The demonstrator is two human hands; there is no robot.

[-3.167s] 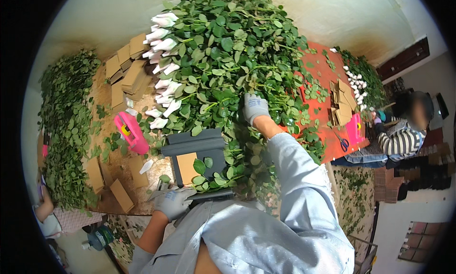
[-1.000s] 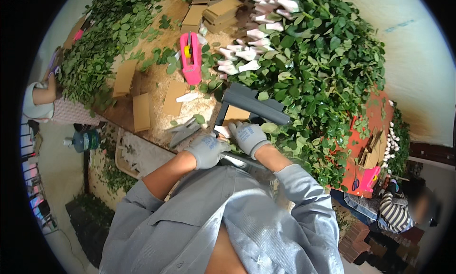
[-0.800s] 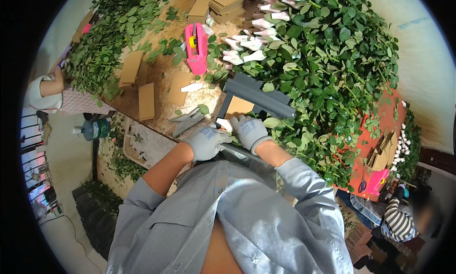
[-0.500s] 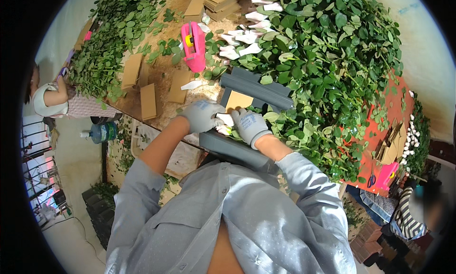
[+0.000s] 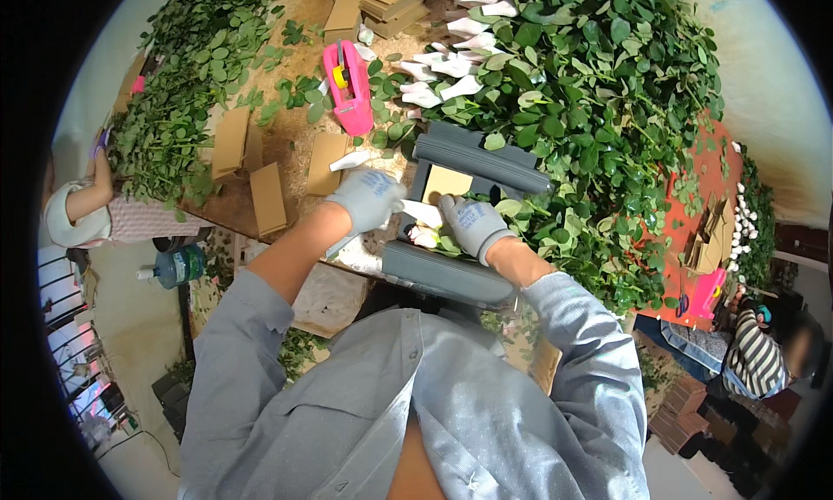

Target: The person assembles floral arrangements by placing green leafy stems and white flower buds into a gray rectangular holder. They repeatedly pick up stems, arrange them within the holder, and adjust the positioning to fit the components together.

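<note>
My left hand (image 5: 371,198), in a grey glove, has its fingers closed at the narrow end of a white-sleeved rose bud (image 5: 423,213). At the bud's other end are the curled fingers of my gloved right hand (image 5: 475,226), seemingly around the rose just below its head; the palm hides the stem. Both hands are over a dark grey trough-shaped holder (image 5: 447,273). Pale pink-white rose heads (image 5: 424,237) lie in it beneath the sleeved bud. A tan cardboard piece (image 5: 448,183) lies in the holder beyond my fingers.
A pink tape dispenser (image 5: 351,97) stands beyond my left hand. Cardboard pieces (image 5: 268,198) and a loose white sleeve (image 5: 350,160) lie on the wooden table. Leafy rose stems (image 5: 590,92) heap up on the right. Other people (image 5: 757,352) are at both sides.
My left hand has drawn a little away from my right, so more of the white-sleeved bud shows between them. The whole view has shifted slightly.
</note>
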